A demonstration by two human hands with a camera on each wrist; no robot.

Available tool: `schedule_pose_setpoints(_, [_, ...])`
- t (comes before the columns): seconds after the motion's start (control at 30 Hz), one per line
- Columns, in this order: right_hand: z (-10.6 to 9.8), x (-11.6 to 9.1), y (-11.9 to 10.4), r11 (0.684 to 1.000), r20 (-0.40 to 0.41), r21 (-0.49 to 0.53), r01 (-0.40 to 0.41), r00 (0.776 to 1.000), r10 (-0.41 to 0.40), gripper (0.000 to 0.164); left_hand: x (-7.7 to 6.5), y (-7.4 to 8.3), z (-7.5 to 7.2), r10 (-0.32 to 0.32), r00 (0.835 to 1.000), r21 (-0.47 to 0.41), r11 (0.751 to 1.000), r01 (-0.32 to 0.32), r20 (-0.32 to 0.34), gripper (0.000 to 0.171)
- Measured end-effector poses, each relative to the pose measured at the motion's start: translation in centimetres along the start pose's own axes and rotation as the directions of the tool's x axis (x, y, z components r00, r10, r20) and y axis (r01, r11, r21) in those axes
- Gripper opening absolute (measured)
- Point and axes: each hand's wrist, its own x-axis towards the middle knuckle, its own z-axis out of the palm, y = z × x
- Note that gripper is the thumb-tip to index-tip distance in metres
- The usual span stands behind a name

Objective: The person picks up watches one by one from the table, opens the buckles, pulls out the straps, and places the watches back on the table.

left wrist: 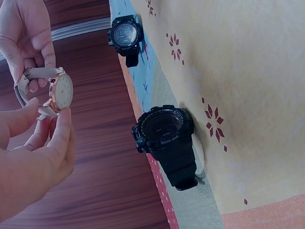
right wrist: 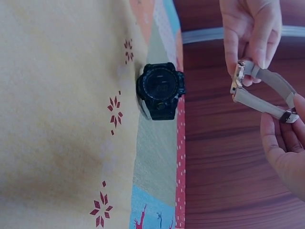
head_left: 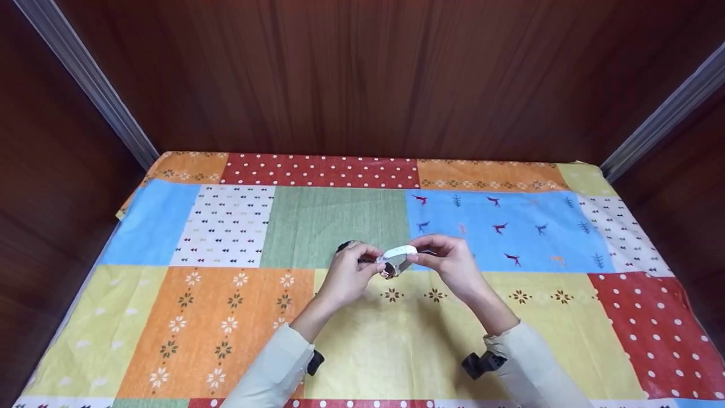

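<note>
pale-strapped watch (head_left: 400, 252) held raised above patchwork cloth (head_left: 368, 340); left hand (head_left: 346, 275) pinches it beside the case (right wrist: 238, 82); right hand (head_left: 453, 263) pinches its strap (right wrist: 259, 102) near the buckle; black watch (left wrist: 164, 126) partly hidden behind left hand in head view; dial (left wrist: 64, 91) markings illegible.

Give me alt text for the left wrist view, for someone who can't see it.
A person's left hand and right hand hold a pale-strapped, gold-rimmed watch between them. A nearer black watch and a farther black watch rest on a patchwork tablecloth.
</note>
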Motion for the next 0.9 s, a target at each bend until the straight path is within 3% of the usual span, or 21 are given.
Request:
schedule_pose_setpoints(0.17, [0.0, 0.0, 0.0, 1.000, -0.002, -0.024, 0.009, 1.000, -0.009, 0.020, 0.1, 0.4, -0.1, -0.013, 1.000, 0.006, 1.000, 0.012, 0.008, 0.019])
schedule_pose_setpoints(0.43, [0.5, 0.1, -0.4, 0.995, 0.018, -0.091, 0.026, 1.000, -0.024, 0.019, 0.3, 1.5, -0.1, 0.037, 0.999, 0.110, 0.993, -0.038, 0.009, 0.020])
schedule_pose_setpoints(0.67, [1.0, 0.2, -0.8, 0.992, 0.055, -0.107, 0.066, 0.997, -0.061, 0.017, 0.5, 2.0, 0.3, 0.020, 0.999, 0.073, 0.997, -0.022, 0.028, 0.013])
schedule_pose_setpoints(0.9, [0.9, 0.1, -0.6, 0.995, 0.062, -0.092, 0.049, 0.997, -0.043, 0.021, 0.5, 2.0, 0.3, -0.003, 0.999, 0.068, 0.998, 0.001, 0.034, 0.010])
